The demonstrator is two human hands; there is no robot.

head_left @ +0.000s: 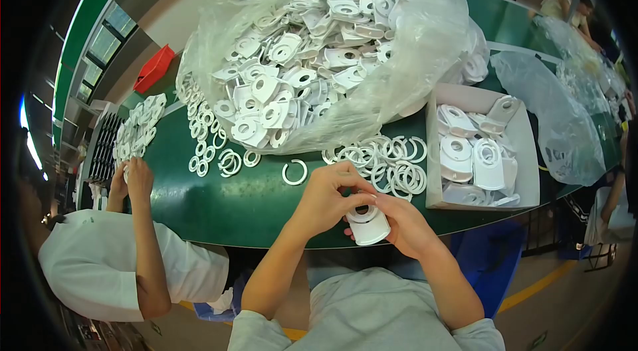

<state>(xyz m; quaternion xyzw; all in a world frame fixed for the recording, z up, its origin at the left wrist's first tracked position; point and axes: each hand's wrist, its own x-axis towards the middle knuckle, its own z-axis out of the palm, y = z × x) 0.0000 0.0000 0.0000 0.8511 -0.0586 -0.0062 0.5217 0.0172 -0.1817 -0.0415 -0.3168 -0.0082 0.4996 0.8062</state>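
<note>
White part in work: I hold one flat white part (370, 230) near the front edge of the tabletop (226, 215), its round holed end toward my fingertips and its squared end toward me, probably so that the ring seat faces my eyes.
Right hand: my right hand (407, 226) grasps the part from its right side, thumb on top and fingertips showing at the left edge, seemingly to keep it steady.
Left hand: my left hand (334, 197) bends over the holed end, thumb and fingertips drawn together there; I cannot tell whether they pinch a ring.
Loose rings: a heap of white rings (405, 177) lies just beyond my hands, likely for short reaches; one open ring (285, 174) lies apart to the left.
Cardboard box: similar parts sit inside the box (527, 152) at my right, its walls keeping them together.
Plastic bag: the big clear bag (425, 65) gapes toward me, presumably for easy picking.
</note>
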